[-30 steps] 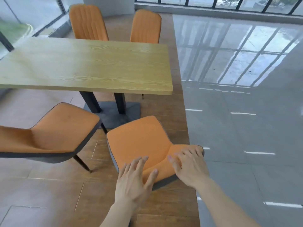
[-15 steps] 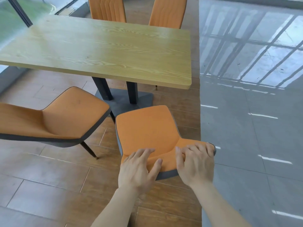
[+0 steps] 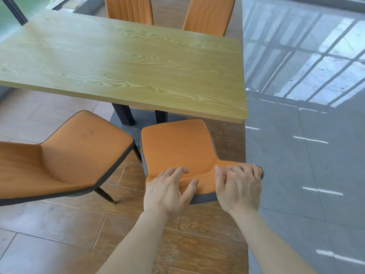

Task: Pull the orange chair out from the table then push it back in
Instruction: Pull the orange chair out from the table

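Observation:
The orange chair point(image 3: 178, 147) with a grey rim stands at the near right corner of the wooden table point(image 3: 126, 62). Its seat front reaches just under the table's near edge. My left hand point(image 3: 167, 189) lies over the top of the chair's backrest, fingers curled over the orange side and thumb spread. My right hand point(image 3: 239, 186) grips the backrest's right end, fingers wrapped over its edge. The chair's legs are hidden beneath the seat.
A second orange chair point(image 3: 65, 157) stands to the left, pulled out and angled. Two more orange chairs point(image 3: 130, 8) point(image 3: 207, 14) sit on the table's far side. The table's dark pedestal point(image 3: 123, 116) is under the top. Glossy grey floor point(image 3: 306, 155) lies to the right.
The chair has slid forward toward the table, its seat front now reaching under the table edge. Both hands stayed on the backrest and the view has come closer to the table.

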A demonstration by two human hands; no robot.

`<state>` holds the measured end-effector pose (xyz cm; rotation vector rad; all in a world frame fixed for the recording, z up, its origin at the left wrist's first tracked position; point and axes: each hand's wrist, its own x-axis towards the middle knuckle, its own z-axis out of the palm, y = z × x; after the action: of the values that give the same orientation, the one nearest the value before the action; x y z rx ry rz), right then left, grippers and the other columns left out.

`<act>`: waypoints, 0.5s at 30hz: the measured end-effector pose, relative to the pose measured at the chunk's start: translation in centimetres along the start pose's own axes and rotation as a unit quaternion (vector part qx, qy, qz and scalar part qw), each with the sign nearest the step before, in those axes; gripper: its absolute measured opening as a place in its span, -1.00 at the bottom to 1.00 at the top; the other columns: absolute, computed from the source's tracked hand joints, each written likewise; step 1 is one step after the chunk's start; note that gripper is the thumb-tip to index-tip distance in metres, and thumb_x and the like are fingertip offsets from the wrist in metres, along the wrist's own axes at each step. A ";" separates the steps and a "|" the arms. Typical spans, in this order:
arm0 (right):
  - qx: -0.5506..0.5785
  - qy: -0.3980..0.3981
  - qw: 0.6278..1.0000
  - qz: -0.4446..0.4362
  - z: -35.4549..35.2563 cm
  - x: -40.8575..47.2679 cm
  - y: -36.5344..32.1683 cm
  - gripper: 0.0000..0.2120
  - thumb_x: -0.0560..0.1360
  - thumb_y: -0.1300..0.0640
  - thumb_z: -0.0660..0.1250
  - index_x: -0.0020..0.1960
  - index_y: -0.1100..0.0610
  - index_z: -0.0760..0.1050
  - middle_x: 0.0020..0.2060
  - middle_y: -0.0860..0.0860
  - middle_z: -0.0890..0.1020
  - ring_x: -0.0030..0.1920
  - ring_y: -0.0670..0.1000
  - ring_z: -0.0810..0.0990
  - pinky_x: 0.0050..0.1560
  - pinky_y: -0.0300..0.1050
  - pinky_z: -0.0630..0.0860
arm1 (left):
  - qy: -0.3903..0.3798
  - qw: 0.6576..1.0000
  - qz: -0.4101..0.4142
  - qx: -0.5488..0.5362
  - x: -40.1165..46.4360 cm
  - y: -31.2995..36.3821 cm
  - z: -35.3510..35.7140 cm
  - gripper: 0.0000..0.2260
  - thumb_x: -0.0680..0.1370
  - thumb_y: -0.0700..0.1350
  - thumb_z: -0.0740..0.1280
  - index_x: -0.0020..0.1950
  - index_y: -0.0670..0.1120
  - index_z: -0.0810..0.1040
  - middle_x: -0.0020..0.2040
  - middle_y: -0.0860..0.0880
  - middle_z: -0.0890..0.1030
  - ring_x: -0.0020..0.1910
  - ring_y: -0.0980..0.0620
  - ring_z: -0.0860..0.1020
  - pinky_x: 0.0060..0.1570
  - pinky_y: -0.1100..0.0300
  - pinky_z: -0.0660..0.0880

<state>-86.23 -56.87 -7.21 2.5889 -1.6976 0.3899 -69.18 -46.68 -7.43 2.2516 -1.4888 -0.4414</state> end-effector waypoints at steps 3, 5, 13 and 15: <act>-0.003 0.006 1.000 0.002 0.4 1.5 -1.0 -0.35 0.68 -0.16 0.00 -0.29 0.13 0.67 -0.27 0.08 0.71 -0.08 0.23 0.59 0.26 0.33 0.40 | -0.007 1.000 0.005 -0.004 1.9 -1.1 -0.5 -0.50 0.55 0.44 -0.06 0.27 0.25 0.46 0.05 0.18 0.58 -0.02 0.07 0.56 -0.26 0.11 0.32; -0.004 -0.003 1.000 0.003 0.5 2.3 -1.5 -0.32 0.68 -0.19 -0.06 -0.27 0.11 0.68 -0.26 0.06 0.71 -0.07 0.22 0.59 0.27 0.33 0.39 | -0.009 1.000 0.010 -0.005 3.0 -1.6 -0.7 -0.50 0.55 0.44 -0.05 0.27 0.25 0.46 0.05 0.19 0.58 -0.01 0.08 0.55 -0.25 0.11 0.33; -0.024 -0.065 0.997 0.019 0.7 3.9 -2.7 -0.14 0.66 -0.28 -0.32 -0.10 0.03 0.72 -0.09 0.03 0.74 0.07 0.19 0.57 0.34 0.30 0.31 | -0.029 0.999 0.020 0.000 4.8 -2.8 -1.1 -0.41 0.53 0.48 -0.14 0.33 0.24 0.43 0.10 0.19 0.58 0.04 0.07 0.55 -0.19 0.10 0.34; -0.041 -0.119 0.992 0.023 0.3 4.0 -2.8 -0.10 0.63 -0.32 -0.39 0.19 0.01 0.69 0.23 0.09 0.68 0.34 0.23 0.50 0.46 0.32 0.21 | -0.053 0.998 0.016 0.001 4.7 -2.9 -1.4 -0.38 0.53 0.49 -0.14 0.40 0.24 0.38 0.20 0.17 0.56 0.15 0.03 0.53 0.03 0.06 0.43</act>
<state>-82.14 -59.38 -6.28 2.6294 -1.8020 0.0089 -64.45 -49.84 -7.85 2.2325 -1.5764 -0.5577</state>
